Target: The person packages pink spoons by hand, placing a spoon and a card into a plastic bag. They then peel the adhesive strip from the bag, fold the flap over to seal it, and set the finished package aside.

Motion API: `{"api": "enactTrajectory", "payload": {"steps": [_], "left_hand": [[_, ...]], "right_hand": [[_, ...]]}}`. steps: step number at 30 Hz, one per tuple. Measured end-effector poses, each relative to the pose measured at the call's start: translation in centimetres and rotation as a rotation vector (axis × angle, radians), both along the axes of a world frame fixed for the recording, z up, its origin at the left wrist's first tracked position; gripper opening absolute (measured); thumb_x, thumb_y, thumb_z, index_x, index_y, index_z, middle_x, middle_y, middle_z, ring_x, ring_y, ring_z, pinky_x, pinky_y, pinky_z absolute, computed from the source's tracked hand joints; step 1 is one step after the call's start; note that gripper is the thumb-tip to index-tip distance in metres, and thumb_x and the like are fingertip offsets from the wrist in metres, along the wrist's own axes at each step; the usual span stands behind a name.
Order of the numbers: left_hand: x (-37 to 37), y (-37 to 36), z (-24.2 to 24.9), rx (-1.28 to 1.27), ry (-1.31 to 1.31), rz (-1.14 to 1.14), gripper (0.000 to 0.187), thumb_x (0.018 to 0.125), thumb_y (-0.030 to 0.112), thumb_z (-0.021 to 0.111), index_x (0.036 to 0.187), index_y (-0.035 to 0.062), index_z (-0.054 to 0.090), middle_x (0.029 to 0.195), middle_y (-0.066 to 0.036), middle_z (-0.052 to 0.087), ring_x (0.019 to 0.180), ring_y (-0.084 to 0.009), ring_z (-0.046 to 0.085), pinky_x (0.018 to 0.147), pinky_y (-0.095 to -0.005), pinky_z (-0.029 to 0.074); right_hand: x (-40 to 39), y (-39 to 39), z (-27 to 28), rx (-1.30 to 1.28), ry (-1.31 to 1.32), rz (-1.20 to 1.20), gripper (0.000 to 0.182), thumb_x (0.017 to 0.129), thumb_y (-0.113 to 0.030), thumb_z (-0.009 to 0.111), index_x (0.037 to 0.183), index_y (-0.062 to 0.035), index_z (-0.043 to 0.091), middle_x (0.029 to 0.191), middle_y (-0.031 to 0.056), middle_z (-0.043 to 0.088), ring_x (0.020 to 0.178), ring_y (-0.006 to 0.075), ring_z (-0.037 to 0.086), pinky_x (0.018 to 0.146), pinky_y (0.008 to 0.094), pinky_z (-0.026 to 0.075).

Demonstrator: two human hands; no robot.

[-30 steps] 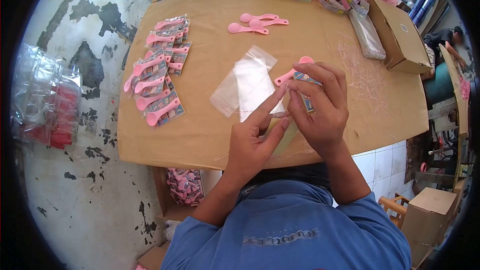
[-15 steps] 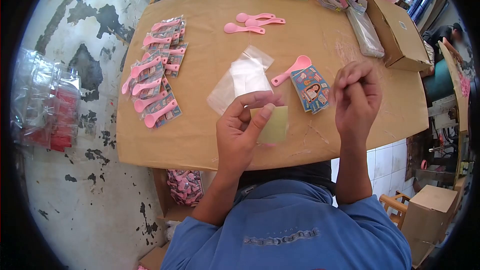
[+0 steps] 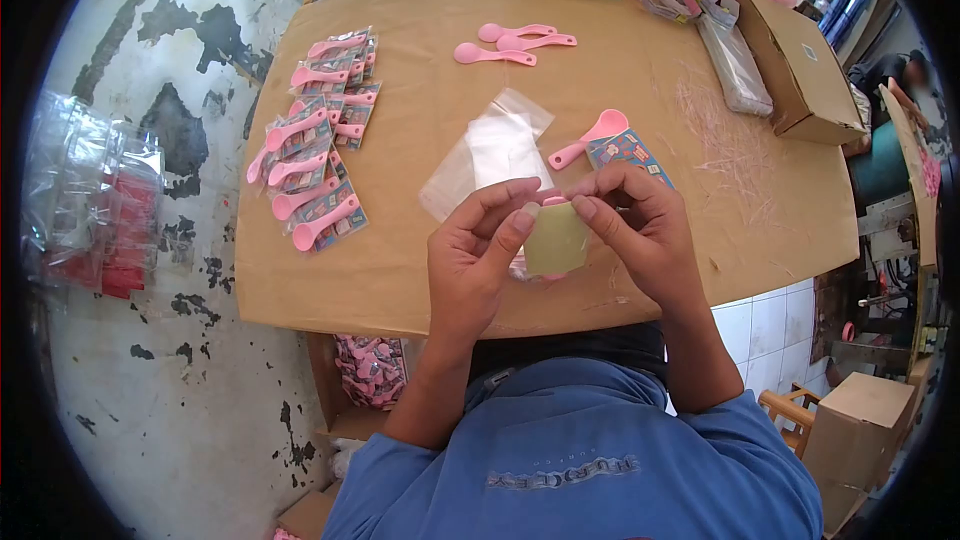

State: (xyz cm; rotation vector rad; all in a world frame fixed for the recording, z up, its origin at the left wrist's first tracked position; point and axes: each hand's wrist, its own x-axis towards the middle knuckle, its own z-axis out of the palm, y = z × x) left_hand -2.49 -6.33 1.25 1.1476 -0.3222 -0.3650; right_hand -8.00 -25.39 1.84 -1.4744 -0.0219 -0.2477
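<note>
**While both hands pinch a little yellowish piece, the rest of the counter just waits**

While the left hand [image 3: 478, 255] and the right hand [image 3: 640, 235] meet over the near edge of the counter [image 3: 400, 280], both have fingertips closed on a small yellowish-green square [image 3: 556, 240], held up off the surface, probably so each side gets a thumb on it. Something pink peeks out underneath, can't tell what.

Just beyond the hands lie clear plastic bags [image 3: 490, 150], a loose pink spoon [image 3: 590, 137] and a printed card [image 3: 630, 150], all within easy reach. Bagged spoon packs [image 3: 315, 140] are lined up at the left, and three more loose spoons [image 3: 510, 43] lie farther back. A cardboard box [image 3: 800, 65] sits far right. Card print is too small to read; the blue shirt [image 3: 570, 470] has lettering, upside down, not legible.
</note>
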Motion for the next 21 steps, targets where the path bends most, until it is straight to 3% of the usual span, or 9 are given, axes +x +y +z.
{"api": "enactTrajectory", "payload": {"steps": [2,8,11,15,21], "left_hand": [[0.2,0.5,-0.2,0.054,0.010,-0.017,0.030,0.104,0.005,0.066,0.131,-0.0080,0.065,0.114,-0.017,0.077,0.104,-0.0187,0.074,0.092,-0.0325,0.059],[-0.2,0.5,-0.7,0.079,-0.079,0.034,0.024,0.102,0.001,0.067,0.125,-0.0058,0.068,0.110,-0.017,0.078,0.096,-0.0168,0.075,0.087,-0.0293,0.060],[-0.3,0.3,-0.5,0.013,-0.149,0.033,0.018,0.104,0.004,0.067,0.120,-0.0037,0.071,0.104,-0.011,0.078,0.095,-0.0105,0.072,0.082,-0.0239,0.056],[-0.2,0.5,-1.2,-0.029,-0.188,0.022,0.009,0.104,0.002,0.066,0.110,-0.0022,0.071,0.098,-0.008,0.077,0.090,-0.0081,0.070,0.078,-0.0224,0.054],[-0.1,0.6,-1.7,-0.094,-0.142,0.010,0.005,0.102,0.001,0.064,0.104,-0.0017,0.068,0.094,-0.003,0.073,0.083,-0.0062,0.064,0.076,-0.0218,0.049]], "right_hand": [[-0.1,0.0,0.0,0.029,0.008,0.003,0.012,0.103,-0.009,0.069,0.112,-0.0007,0.070,0.102,0.0007,0.070,0.091,0.0053,0.064,0.080,0.0231,0.051],[-0.5,-0.8,0.9,0.072,0.034,0.030,0.012,0.102,-0.007,0.070,0.112,0.0003,0.071,0.106,0.0031,0.070,0.098,0.0086,0.065,0.086,0.0256,0.052],[-0.9,-1.4,0.8,0.087,0.014,0.075,0.010,0.101,-0.003,0.069,0.110,-0.0003,0.072,0.105,0.0041,0.069,0.099,0.0100,0.065,0.087,0.0260,0.052],[-1.1,-2.1,0.9,0.004,-0.091,0.114,0.015,0.097,0.007,0.064,0.103,-0.0003,0.075,0.100,0.0047,0.067,0.091,0.0112,0.062,0.081,0.0264,0.049],[-1.3,-2.6,1.4,-0.159,-0.175,0.085,0.014,0.092,0.006,0.063,0.094,0.0008,0.077,0.090,0.0060,0.064,0.079,0.0121,0.055,0.068,0.0274,0.040]]}}
